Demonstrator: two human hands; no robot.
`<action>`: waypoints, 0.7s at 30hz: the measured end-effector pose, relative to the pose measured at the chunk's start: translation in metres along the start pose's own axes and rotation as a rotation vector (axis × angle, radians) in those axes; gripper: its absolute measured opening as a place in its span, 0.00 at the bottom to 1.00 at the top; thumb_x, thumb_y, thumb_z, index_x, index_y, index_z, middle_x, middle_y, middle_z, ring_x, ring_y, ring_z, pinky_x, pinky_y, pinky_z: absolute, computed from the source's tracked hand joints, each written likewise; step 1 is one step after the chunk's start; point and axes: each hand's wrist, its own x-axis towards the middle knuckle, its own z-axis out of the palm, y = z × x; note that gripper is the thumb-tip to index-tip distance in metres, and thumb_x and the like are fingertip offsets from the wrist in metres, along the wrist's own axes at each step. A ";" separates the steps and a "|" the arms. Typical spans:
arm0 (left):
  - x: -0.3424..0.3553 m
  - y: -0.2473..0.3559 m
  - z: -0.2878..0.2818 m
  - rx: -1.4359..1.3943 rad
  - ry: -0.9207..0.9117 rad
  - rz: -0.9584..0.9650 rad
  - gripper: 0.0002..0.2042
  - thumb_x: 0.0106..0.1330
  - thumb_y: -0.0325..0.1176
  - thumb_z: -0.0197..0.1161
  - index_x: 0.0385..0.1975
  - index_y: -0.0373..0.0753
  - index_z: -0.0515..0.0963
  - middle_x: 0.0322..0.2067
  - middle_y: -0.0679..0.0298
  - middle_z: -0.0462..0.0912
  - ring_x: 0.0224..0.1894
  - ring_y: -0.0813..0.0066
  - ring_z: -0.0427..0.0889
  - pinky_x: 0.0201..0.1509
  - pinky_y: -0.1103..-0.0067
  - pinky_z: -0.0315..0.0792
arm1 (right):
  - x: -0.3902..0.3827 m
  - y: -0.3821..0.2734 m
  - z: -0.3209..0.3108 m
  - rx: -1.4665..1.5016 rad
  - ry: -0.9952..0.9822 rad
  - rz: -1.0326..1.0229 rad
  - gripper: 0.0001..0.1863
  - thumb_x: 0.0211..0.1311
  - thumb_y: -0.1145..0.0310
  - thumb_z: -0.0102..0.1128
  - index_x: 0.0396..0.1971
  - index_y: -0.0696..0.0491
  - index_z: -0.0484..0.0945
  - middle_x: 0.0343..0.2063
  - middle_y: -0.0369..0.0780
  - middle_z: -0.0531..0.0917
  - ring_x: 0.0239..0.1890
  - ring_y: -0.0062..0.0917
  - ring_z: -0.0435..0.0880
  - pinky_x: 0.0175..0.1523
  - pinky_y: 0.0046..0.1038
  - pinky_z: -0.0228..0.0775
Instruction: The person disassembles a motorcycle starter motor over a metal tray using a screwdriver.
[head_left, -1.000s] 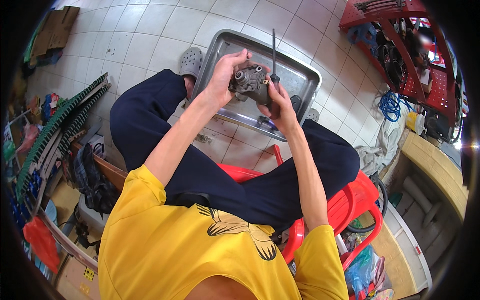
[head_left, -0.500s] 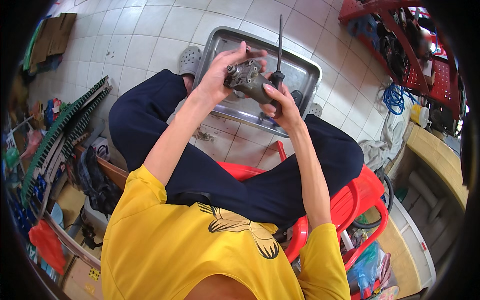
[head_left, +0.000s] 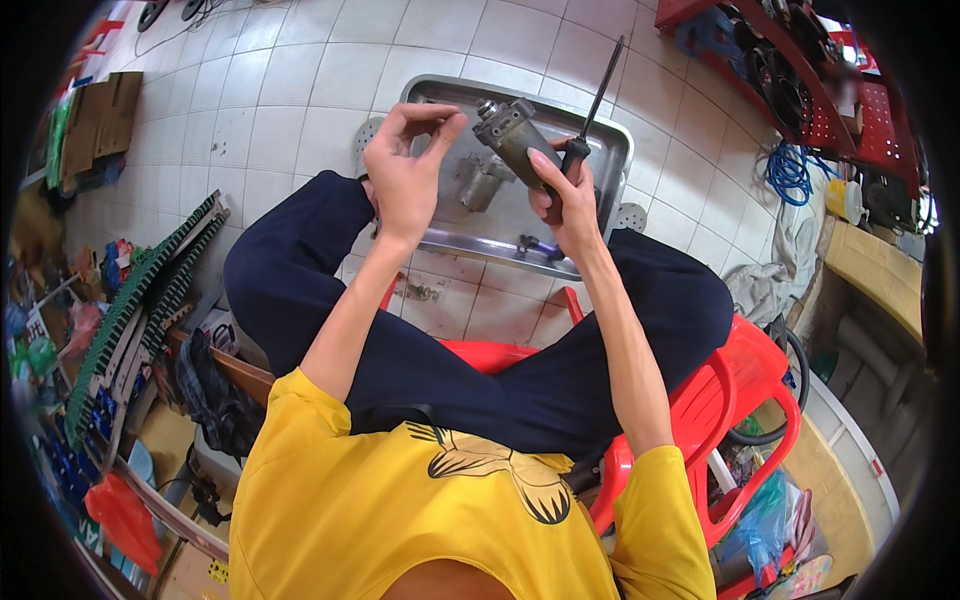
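My left hand [head_left: 405,170] is raised left of a dark cylindrical metal part [head_left: 515,135], apart from it, thumb and index finger pinched on something I cannot make out. My right hand [head_left: 565,200] grips that part, tilted with its bolted, shafted end toward upper left, together with a long screwdriver [head_left: 600,90] whose blade points up and slightly right. Below them a metal tray [head_left: 465,238] lies on the tiled floor. In it are another metal housing [head_left: 483,185] and a small purple-and-black item [head_left: 540,246] near the front edge.
I sit on a red plastic chair [head_left: 740,370]. At upper right stand a red perforated rack [head_left: 810,100] and coiled blue hose [head_left: 788,175]. Cardboard [head_left: 95,130], green-and-black strips [head_left: 140,310] and bagged clutter lie left; a beige ledge [head_left: 875,270] is at right.
My left hand has come off the metal part and moved left. The part and screwdriver in my right hand have shifted right and tilted. The housing in the tray is now uncovered.
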 end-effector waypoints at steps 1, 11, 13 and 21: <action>-0.001 0.000 0.002 0.047 -0.009 0.062 0.07 0.61 0.24 0.73 0.37 0.33 0.82 0.33 0.64 0.86 0.37 0.78 0.83 0.45 0.81 0.75 | 0.000 0.000 0.001 0.001 0.012 -0.010 0.26 0.60 0.64 0.76 0.50 0.51 0.67 0.30 0.36 0.77 0.19 0.15 0.70 0.22 0.21 0.57; -0.007 -0.001 0.012 0.295 -0.111 0.281 0.09 0.54 0.19 0.75 0.32 0.33 0.83 0.32 0.61 0.86 0.35 0.75 0.84 0.43 0.79 0.77 | 0.002 0.003 0.005 -0.130 0.088 -0.125 0.26 0.59 0.65 0.77 0.50 0.58 0.72 0.24 0.34 0.77 0.16 0.12 0.71 0.19 0.20 0.56; -0.008 -0.002 0.013 0.306 -0.118 0.280 0.09 0.54 0.19 0.76 0.32 0.33 0.83 0.32 0.61 0.86 0.35 0.75 0.84 0.42 0.79 0.77 | 0.002 0.002 0.006 -0.137 0.089 -0.132 0.26 0.58 0.65 0.77 0.50 0.58 0.73 0.23 0.33 0.77 0.16 0.12 0.70 0.19 0.19 0.56; -0.008 -0.003 0.013 0.365 -0.123 0.283 0.08 0.55 0.20 0.76 0.31 0.33 0.83 0.31 0.62 0.86 0.34 0.76 0.84 0.41 0.80 0.75 | 0.003 0.003 0.004 -0.151 0.113 -0.169 0.27 0.58 0.65 0.78 0.52 0.59 0.74 0.19 0.31 0.75 0.15 0.11 0.69 0.19 0.19 0.57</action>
